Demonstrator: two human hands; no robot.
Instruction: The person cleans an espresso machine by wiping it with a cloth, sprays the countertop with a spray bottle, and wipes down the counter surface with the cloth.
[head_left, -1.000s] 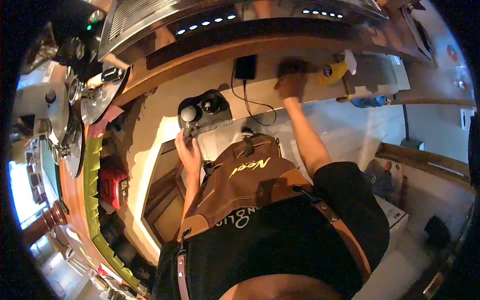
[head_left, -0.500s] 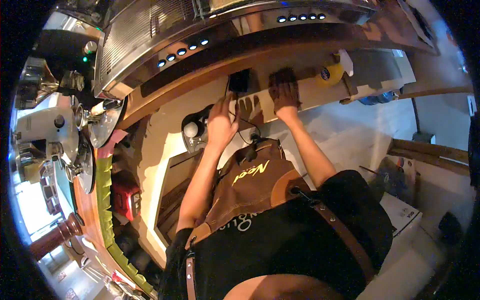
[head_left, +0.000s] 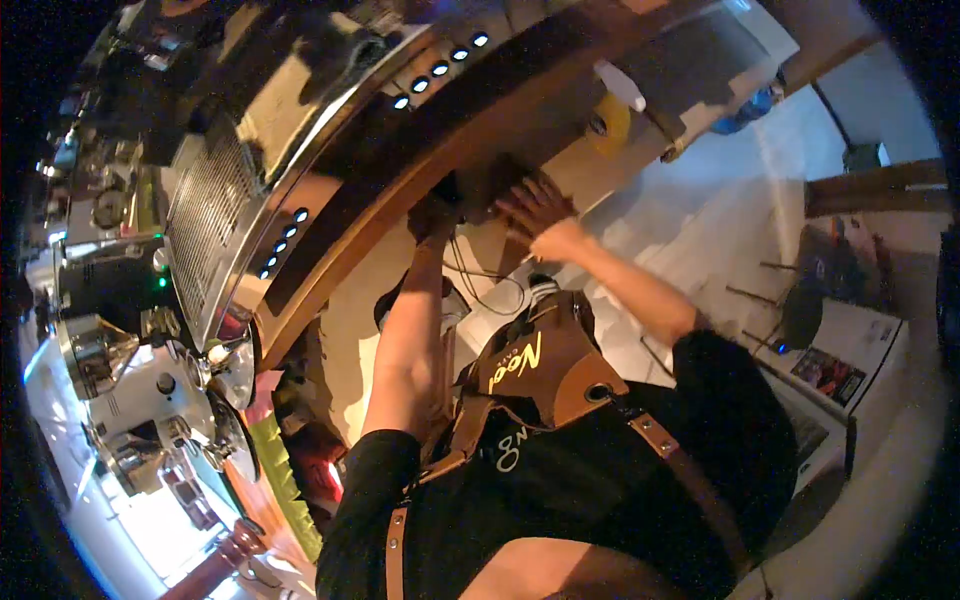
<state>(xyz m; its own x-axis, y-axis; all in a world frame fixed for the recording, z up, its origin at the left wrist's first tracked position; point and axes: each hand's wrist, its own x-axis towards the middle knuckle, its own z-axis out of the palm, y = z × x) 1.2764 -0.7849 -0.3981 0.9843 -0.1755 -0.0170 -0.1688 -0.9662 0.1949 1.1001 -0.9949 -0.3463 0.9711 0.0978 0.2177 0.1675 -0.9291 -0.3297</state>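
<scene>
My left hand [head_left: 432, 218] reaches into the shadow under the machine's front edge. Its fingers are by a small black object [head_left: 449, 187] and too dark to make out. My right hand [head_left: 542, 215] is beside it, fingers outstretched and slightly spread over a dark patch [head_left: 512, 178] whose kind I cannot tell. Below the hands, a thin dark cable [head_left: 490, 272] loops over the pale surface. A yellow spray bottle [head_left: 611, 122] with a white trigger head is to the right of my right hand.
An espresso machine [head_left: 335, 130] with lit round buttons overhangs the hands. Grinders [head_left: 150, 395] stand at left. A blue-tinted bottle [head_left: 745, 112] is at upper right. A brown apron [head_left: 540, 350] covers my front, and a white box [head_left: 845, 350] is at lower right.
The view has turned and shifted. My left hand has gone deeper into the shadow, to the black object. My right hand has come off the dark patch, its fingers now pointing more to the left.
</scene>
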